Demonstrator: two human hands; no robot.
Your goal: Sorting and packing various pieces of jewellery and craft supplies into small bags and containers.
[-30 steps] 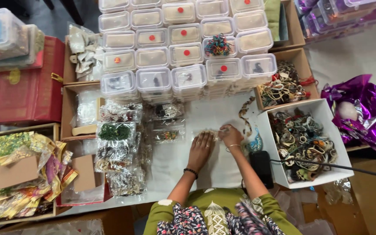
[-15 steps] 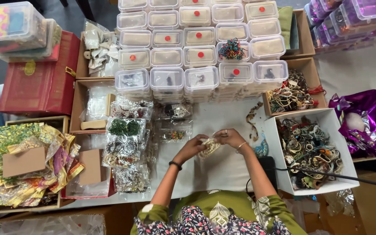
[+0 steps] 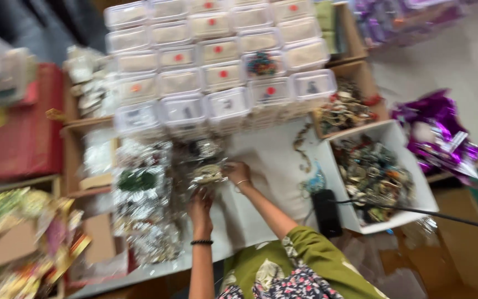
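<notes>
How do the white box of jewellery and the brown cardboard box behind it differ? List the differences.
1. The white box is the larger; the brown cardboard box is smaller.
2. The white box lies nearer the person, the brown cardboard box farther back, beside the stacked clear containers.
3. A black cable crosses the white box; none crosses the brown cardboard box.
Both are open-topped, tilted alike and heaped with tangled, many-coloured bangles and jewellery.

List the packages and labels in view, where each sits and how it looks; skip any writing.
Clear lidded tubs: stacked rows at the top, some with round red stickers.
Clear crinkly packets: left of centre; both hands, left hand and right hand, reach into them.
White open box: right, full of bangles.
Red box: far left.
Purple foil wrap: far right.
</notes>
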